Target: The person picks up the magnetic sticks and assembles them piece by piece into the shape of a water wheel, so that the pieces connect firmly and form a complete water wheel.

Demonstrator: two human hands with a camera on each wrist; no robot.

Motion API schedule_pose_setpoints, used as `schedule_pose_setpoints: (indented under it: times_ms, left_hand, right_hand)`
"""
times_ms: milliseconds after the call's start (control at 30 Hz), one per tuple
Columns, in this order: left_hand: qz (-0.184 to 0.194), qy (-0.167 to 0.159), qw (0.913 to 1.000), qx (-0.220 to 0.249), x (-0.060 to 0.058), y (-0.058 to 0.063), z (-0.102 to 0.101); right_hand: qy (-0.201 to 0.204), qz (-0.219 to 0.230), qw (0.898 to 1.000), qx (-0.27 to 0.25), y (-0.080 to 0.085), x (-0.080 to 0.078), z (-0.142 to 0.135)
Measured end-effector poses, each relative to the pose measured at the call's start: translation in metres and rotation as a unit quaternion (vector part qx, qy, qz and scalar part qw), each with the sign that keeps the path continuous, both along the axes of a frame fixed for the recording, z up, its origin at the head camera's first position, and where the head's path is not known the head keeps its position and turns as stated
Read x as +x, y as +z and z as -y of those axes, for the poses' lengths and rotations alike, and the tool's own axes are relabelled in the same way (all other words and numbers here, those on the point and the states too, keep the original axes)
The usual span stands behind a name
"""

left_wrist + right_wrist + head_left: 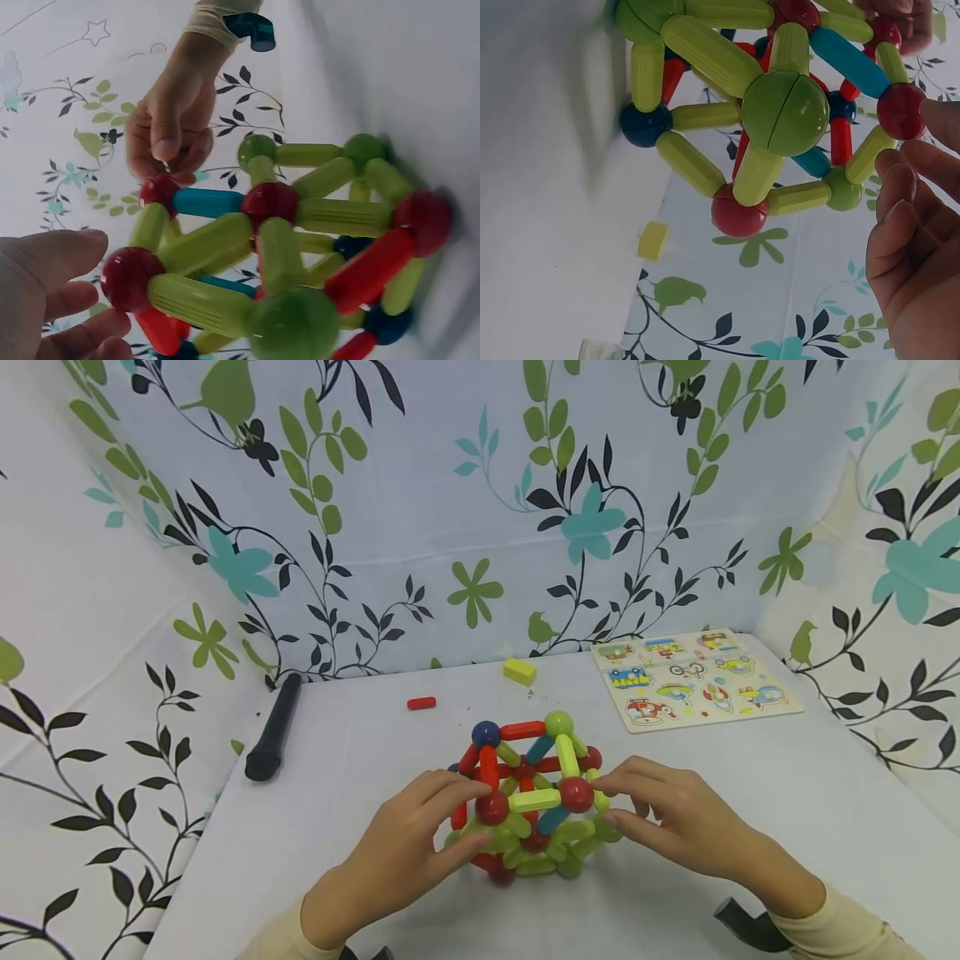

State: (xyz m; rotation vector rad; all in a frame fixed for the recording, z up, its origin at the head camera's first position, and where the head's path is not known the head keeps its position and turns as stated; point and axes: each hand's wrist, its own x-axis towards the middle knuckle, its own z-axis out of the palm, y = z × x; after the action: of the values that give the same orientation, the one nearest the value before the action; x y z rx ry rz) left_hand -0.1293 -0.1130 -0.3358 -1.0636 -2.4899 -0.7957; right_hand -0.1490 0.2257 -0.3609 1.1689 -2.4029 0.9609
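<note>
A magnetic ball-and-stick structure (536, 800) stands on the white-covered table, with red, blue and green balls joined by red, teal and yellow-green rods. My left hand (408, 835) is at its near left corner, its fingertips by an upper red ball (133, 278); in the left wrist view the thumb stands apart from that ball. On the other side, my right hand (686, 814) has its fingertips against another upper red ball (901, 111), fingers loosely bent. Neither hand visibly grips a part. Some rods and balls at the structure's back are hidden.
Behind the structure lie a loose red rod (422, 702) and a yellow block (519, 672). A picture puzzle board (693, 681) is at the back right, a black microphone (273, 727) at the left. Leaf-patterned cloth (420, 527) hangs behind the table.
</note>
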Motion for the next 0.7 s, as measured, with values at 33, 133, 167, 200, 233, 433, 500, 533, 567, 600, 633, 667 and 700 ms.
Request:
schedule_pose_setpoints:
  times_ms: [33,133,167,200,233,433,500,533,567,600,633,667,700]
  left_hand:
    - [0.008,0.004,0.9999,0.006,0.002,-0.004,0.002]
    - [0.028,0.016,0.9993,0.019,0.005,-0.014,0.007]
    - [0.032,0.018,0.9991,0.022,0.005,-0.017,0.009]
    - [0.035,0.018,0.9989,0.024,0.004,-0.020,0.011]
    - [0.036,0.017,0.9988,0.029,0.003,-0.023,0.013]
    - [0.032,0.060,0.9965,0.048,-0.045,-0.035,0.034]
    - [0.038,0.112,0.9927,0.024,-0.075,-0.044,0.043]
    - [0.046,0.140,0.9890,0.001,-0.091,-0.048,0.048]
    - [0.054,0.168,0.9840,-0.027,-0.107,-0.053,0.052]
    - [0.065,0.192,0.9776,-0.055,-0.122,-0.059,0.056]
    - [0.076,0.213,0.9704,-0.085,-0.137,-0.064,0.060]
    - [0.089,0.229,0.9626,-0.115,-0.151,-0.069,0.064]
    - [0.104,0.240,0.9550,-0.140,-0.163,-0.072,0.066]
  right_hand:
    - [0.001,-0.001,1.000,-0.001,0.000,0.000,0.000]
    - [0.002,-0.003,1.000,-0.001,0.000,-0.001,0.000]
    - [0.003,-0.004,1.000,-0.001,0.000,-0.001,0.000]
    - [0.003,-0.005,1.000,-0.001,0.000,-0.002,0.000]
    - [0.003,-0.007,1.000,-0.002,0.000,-0.002,0.000]
    - [0.004,-0.018,1.000,-0.003,0.000,-0.002,-0.001]
    - [0.002,-0.014,1.000,-0.002,0.000,-0.001,-0.001]
    - [0.001,-0.012,1.000,-0.002,0.000,-0.001,-0.001]
    - [0.000,-0.009,1.000,-0.001,0.000,-0.001,-0.001]
    - [-0.001,-0.008,1.000,-0.001,0.000,0.000,-0.001]
    - [-0.001,-0.005,1.000,-0.002,0.000,0.000,-0.001]
    - [0.001,-0.002,1.000,-0.002,0.000,0.001,0.000]
    - [0.002,0.000,1.000,-0.003,0.000,0.001,0.000]
